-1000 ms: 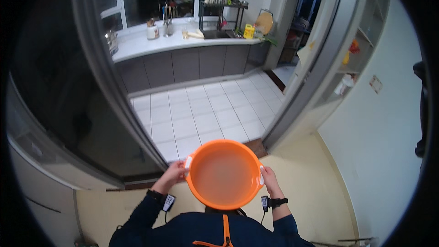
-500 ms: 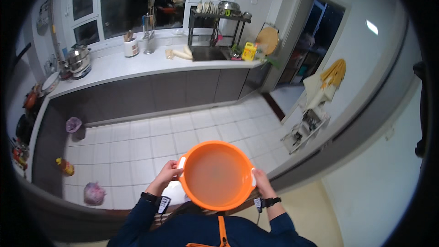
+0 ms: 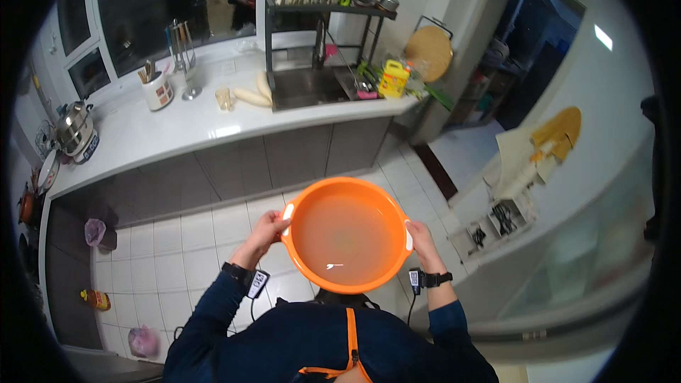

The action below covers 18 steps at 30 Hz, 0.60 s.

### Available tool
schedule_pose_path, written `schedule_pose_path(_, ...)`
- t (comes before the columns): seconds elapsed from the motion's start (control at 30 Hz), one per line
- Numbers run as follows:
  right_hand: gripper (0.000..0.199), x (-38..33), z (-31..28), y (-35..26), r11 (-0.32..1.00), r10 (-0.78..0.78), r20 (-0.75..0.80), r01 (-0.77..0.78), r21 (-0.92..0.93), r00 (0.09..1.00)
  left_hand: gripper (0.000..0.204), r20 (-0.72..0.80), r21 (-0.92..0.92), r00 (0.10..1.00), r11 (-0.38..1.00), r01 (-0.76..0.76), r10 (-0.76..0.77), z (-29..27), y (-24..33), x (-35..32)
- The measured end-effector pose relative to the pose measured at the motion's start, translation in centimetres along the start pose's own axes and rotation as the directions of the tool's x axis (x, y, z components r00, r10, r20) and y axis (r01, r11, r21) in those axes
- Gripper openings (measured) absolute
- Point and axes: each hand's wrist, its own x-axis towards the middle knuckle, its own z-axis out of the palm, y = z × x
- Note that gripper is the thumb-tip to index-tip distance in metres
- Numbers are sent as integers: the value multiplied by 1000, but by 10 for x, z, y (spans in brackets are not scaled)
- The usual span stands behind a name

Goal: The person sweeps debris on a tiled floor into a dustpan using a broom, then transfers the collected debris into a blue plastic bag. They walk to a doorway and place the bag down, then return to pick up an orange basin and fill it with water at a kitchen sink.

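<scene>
An orange plastic basin [image 3: 347, 287] with white handle grips hangs in front of my body, roughly level. Cloudy water [image 3: 340, 234] lies in it, its bottom blurred. My left hand [image 3: 269, 230] is closed round the handle on the left side, thumb over the rim. On the opposite side my right hand [image 3: 422, 240] grips the other handle. Both wrists carry a dark strap with a small device. Beyond the basin, a dark sink [image 3: 308, 89] is set into the white counter [image 3: 206, 124], under a black dish rack [image 3: 323, 8].
Two pale, long root vegetables [image 3: 252, 97] lie left of the sink; a yellow jug [image 3: 394, 78] stands right of it. A bin [image 3: 99, 234], a bottle [image 3: 96, 299] and a pink bag [image 3: 143, 341] are on the tiled floor at left. A doorway [image 3: 489, 99] opens at right.
I have moved forward into the kitchen, so the counter and sink appear closer. The basin is still held in both hands and sits slightly higher in view.
</scene>
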Motion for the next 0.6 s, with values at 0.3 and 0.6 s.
schedule_pose_path(0.3, 31, 317, 29, -87, 998, 48, 187, -54, 26, 981, 26, -81, -141, 993, 986, -92, 81, -4, 99, 250)
schedule_pose_path(0.6, 26, 592, 94, -147, 977, 91, 245, -135, 168, 965, 23, -157, -148, 987, 989, -15, -9, -47, 201, 513)
